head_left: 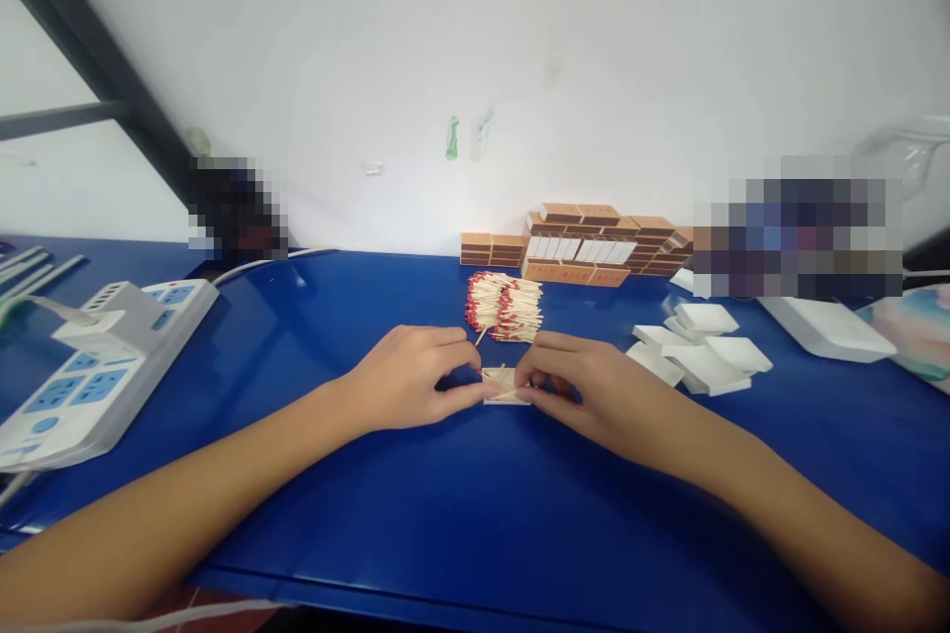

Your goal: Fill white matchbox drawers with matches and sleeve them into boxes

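Observation:
A small white matchbox tray (505,386) with a few matches in it lies on the blue table (460,514). My left hand (412,376) pinches its left end with closed fingers. My right hand (586,386) grips its right end, fingers curled over it. Just behind the tray lies a heap of red-tipped matches (505,305).
Stacked brown matchbox sleeves (586,242) stand against the white wall at the back. Several empty white trays (702,346) lie right of my right hand. A white power strip (96,366) with blue sockets sits at the left, and a flat white device (827,326) at the far right.

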Motion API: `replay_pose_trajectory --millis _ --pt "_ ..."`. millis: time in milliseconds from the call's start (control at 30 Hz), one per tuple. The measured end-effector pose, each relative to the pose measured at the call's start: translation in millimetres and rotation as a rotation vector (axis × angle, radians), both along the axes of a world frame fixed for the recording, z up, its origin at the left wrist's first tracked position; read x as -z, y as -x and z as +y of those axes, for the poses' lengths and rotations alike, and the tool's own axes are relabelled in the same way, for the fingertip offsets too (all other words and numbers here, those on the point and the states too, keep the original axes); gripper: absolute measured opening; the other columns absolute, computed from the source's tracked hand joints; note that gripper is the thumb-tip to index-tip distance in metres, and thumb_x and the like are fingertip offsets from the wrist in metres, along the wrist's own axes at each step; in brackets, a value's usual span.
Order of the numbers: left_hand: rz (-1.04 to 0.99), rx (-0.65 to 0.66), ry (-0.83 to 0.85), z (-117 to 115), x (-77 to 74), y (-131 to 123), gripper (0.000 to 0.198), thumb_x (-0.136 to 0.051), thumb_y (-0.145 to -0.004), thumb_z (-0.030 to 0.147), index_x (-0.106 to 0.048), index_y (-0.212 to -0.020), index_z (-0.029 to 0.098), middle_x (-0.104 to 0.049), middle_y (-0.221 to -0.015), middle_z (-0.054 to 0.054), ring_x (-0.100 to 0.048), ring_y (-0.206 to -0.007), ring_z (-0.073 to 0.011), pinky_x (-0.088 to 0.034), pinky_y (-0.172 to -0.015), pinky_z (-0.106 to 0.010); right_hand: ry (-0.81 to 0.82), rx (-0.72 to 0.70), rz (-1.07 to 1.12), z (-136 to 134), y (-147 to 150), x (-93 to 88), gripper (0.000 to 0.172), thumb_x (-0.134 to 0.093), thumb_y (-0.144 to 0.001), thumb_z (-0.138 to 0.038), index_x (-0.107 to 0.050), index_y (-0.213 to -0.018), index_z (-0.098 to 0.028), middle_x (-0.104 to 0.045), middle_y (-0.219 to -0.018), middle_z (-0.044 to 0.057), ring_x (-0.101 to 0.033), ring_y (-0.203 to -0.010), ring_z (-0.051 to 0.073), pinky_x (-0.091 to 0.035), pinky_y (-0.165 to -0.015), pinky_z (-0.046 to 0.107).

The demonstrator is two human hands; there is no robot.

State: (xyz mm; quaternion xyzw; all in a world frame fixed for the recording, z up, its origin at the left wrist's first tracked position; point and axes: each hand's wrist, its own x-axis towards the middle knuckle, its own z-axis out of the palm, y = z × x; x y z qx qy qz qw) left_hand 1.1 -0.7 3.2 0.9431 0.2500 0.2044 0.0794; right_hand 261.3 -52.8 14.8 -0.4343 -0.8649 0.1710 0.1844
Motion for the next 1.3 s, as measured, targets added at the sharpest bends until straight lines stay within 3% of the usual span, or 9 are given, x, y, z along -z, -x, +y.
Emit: replay_pose_trajectory --millis 133,367,633,800,933,1067,1300 --pt "-0.025 0.020 0.005 0.2 2.9 0.5 0.018 -0.064 -0.102 0.035 -0.074 -0.102 0.019 -0.068 -0.084 0.002 -0.059 -0.066 -0.0104 -0.042 -0.064 -0.026 0.023 -0.010 0.004 0.6 -0.9 0.9 0.011 -0.061 -0.100 -0.014 -0.068 -0.096 -0.021 -0.067 -0.094 0.002 -0.062 -0.080 0.015 -0.045 -0.070 0.027" --pt "-0.040 0.020 0.092 -0.9 3.9 -1.5 0.016 -0.063 -0.101 0.030 -0.075 -0.104 0.019 -0.063 -0.079 0.003 -0.054 -0.062 -0.0091 -0.039 -0.061 -0.025 0.041 0.000 -0.069 0.6 -0.6 3.3 0.016 -0.056 -0.105 -0.024 -0.069 -0.095 -0.020 -0.067 -0.095 0.005 -0.063 -0.081 0.018 -0.046 -0.072 0.031" --pt "0.005 0.049 0.146 -6.5 2.1 -3.5 0.022 -0.060 -0.104 0.034 -0.076 -0.113 0.022 -0.062 -0.081 0.002 -0.055 -0.064 -0.0102 -0.040 -0.062 -0.026 0.106 0.002 -0.008 1.8 0.3 4.8 0.012 -0.057 -0.106 -0.025 -0.064 -0.098 -0.021 -0.068 -0.095 0.002 -0.064 -0.083 0.017 -0.046 -0.073 0.030" --pt "0.055 0.094 0.109 -7.0 1.1 -4.2 0.027 -0.056 -0.107 0.040 -0.075 -0.118 0.025 -0.064 -0.084 0.001 -0.058 -0.068 -0.0123 -0.040 -0.063 -0.028 0.051 0.037 0.031 2.7 2.6 3.2 0.006 -0.064 -0.103 -0.026 -0.061 -0.107 -0.022 -0.067 -0.093 0.001 -0.062 -0.078 0.016 -0.045 -0.068 0.028" --pt "0.038 0.095 0.058 -7.2 5.1 -3.5 0.025 -0.055 -0.107 0.037 -0.076 -0.111 0.023 -0.066 -0.085 0.000 -0.061 -0.071 -0.0128 -0.041 -0.063 -0.028 -0.015 -0.038 0.057 0.6 5.5 5.2 0.010 -0.060 -0.105 -0.023 -0.066 -0.112 -0.024 -0.066 -0.103 0.003 -0.065 -0.086 0.016 -0.048 -0.073 0.028" --pt "-0.016 0.065 0.005 -8.9 7.4 -3.4 0.027 -0.057 -0.105 0.037 -0.077 -0.098 0.019 -0.066 -0.079 0.000 -0.059 -0.065 -0.0126 -0.039 -0.059 -0.029 -0.020 -0.045 0.041 -0.5 5.6 10.2 0.009 -0.059 -0.104 -0.021 -0.068 -0.103 -0.022 -0.066 -0.102 0.004 -0.065 -0.083 0.016 -0.049 -0.072 0.028" --pt "-0.013 0.050 0.132 -9.5 2.6 -5.1 0.027 -0.061 -0.103 0.039 -0.076 -0.094 0.019 -0.066 -0.078 0.001 -0.059 -0.062 -0.0104 -0.041 -0.060 -0.026 -0.004 -0.002 -0.017 -0.2 5.2 5.7 0.012 -0.061 -0.103 -0.023 -0.065 -0.093 -0.021 -0.066 -0.095 0.004 -0.065 -0.081 0.017 -0.047 -0.067 0.028"
